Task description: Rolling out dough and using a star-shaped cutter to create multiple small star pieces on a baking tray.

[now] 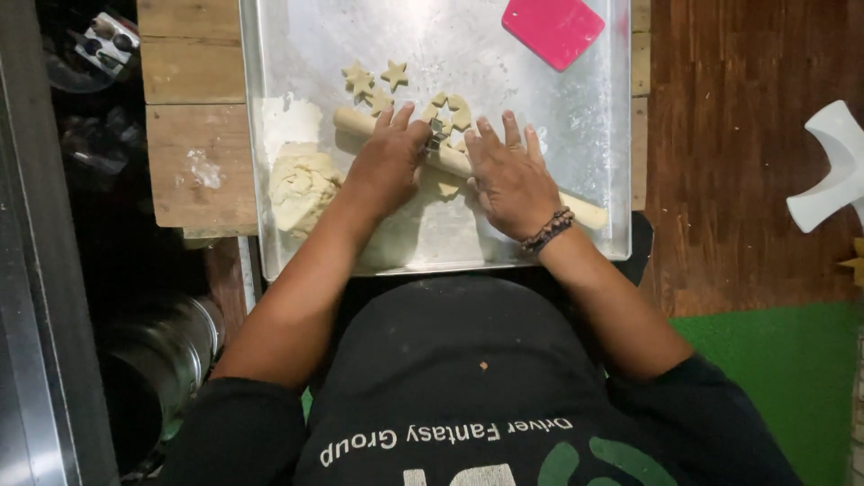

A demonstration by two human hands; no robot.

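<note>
Up close, both hands lie flat and open, palms down on a wooden rolling pin (468,166) that runs slantwise across a metal tray (594,135). The left hand (389,162) presses near the pin's far end, the right hand (511,178) near the middle. Bare tray lies open toward the far right, up to a pink scraper (553,29). A dough lump (301,187) sits near the left rim. Star cutouts (376,79) lie beyond the pin. Dough under the palms is mostly hidden; a small metal cutter (437,135) between the hands is hard to make out.
</note>
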